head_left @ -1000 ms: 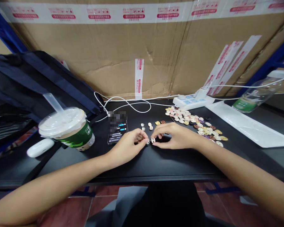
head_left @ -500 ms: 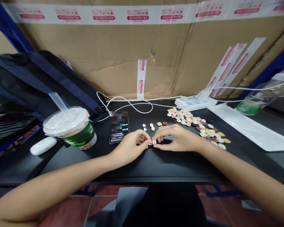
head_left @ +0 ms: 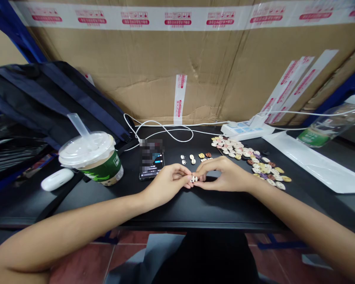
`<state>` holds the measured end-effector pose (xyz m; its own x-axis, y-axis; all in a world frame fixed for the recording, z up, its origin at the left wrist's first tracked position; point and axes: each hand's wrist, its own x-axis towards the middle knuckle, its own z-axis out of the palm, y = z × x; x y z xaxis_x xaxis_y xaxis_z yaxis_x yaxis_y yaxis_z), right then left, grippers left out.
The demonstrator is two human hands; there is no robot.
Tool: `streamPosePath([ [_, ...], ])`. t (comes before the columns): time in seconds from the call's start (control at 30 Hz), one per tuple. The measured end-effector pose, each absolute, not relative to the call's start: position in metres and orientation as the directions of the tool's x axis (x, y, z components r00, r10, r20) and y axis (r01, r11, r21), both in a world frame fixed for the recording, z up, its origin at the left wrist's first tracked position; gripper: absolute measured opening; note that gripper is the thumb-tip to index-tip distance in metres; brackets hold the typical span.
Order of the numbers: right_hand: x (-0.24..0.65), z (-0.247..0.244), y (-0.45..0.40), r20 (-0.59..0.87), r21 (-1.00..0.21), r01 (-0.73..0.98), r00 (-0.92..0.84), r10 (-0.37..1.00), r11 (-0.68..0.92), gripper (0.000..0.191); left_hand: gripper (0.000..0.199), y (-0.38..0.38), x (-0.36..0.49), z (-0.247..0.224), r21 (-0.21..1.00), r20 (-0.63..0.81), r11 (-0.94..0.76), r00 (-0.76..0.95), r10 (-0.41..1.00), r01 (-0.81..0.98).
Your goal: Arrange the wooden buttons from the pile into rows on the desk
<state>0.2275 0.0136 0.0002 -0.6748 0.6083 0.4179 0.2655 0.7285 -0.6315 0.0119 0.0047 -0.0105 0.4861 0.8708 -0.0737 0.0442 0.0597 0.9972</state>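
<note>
Both hands meet over the black table (head_left: 195,205): the left hand (head_left: 168,183) and the right hand (head_left: 225,175) pinch one small white button (head_left: 194,179) between their fingertips, each grip closed on it. Five loose buttons (head_left: 192,159) lie just behind, a heap of buttons (head_left: 251,161) to the right, and a phone (head_left: 151,159) and lidded cup (head_left: 94,159) to the left.

This looks like a warehouse or stockroom work corner. Large taped cardboard cartons (head_left: 195,71) fill the upper frame, blue shelving uprights (head_left: 6,27) stand at the upper left, and a black worktop (head_left: 195,205) in the centre carries a heap of small buttons (head_left: 251,161).
</note>
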Motion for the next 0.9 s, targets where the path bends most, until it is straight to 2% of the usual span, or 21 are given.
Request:
streamPosePath([
  [0.23, 0.228, 0.003, 0.012, 0.375, -0.696, 0.246, -0.677, 0.633, 0.675, 0.01, 0.023, 0.001, 0.011, -0.005, 0.99, -0.131, 0.135, 0.488, 0.863, 0.026],
  [0.67, 0.23, 0.006, 0.012, 0.391, -0.727, 0.212, -0.654, 0.647, 0.653, 0.014, 0.033, 0.001, 0.011, -0.002, 0.993, -0.091, 0.115, 0.49, 0.867, -0.02],
  [0.8, 0.23, 0.007, 0.013, 0.409, -0.704, 0.218, -0.654, 0.637, 0.675, 0.014, 0.027, 0.002, 0.011, -0.002, 0.998, -0.059, 0.058, 0.512, 0.857, 0.019],
  [0.9, 0.233, 0.009, 0.016, 0.418, -0.661, 0.246, -0.664, 0.62, 0.709, 0.013, 0.018, 0.001, 0.008, 0.0, 0.986, 0.047, -0.127, 0.547, 0.836, 0.11],
])
